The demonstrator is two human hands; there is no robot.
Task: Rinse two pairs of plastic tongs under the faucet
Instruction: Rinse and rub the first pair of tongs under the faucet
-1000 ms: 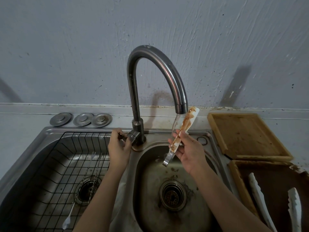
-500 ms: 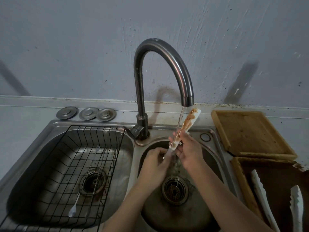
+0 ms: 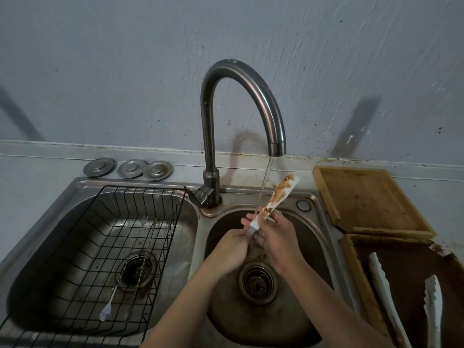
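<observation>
One tongs [image 3: 277, 198], tip up-right, slanted

Sauce-smeared white tongs [image 3: 274, 202] tilted under faucet [image 3: 251, 96]

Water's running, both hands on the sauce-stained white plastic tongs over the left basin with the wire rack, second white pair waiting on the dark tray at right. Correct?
Not quite. The head view shows both hands, left and right, holding the sauce-stained white plastic tongs over the right round basin, not the left basin with the black wire rack. The rest stands.
</observation>
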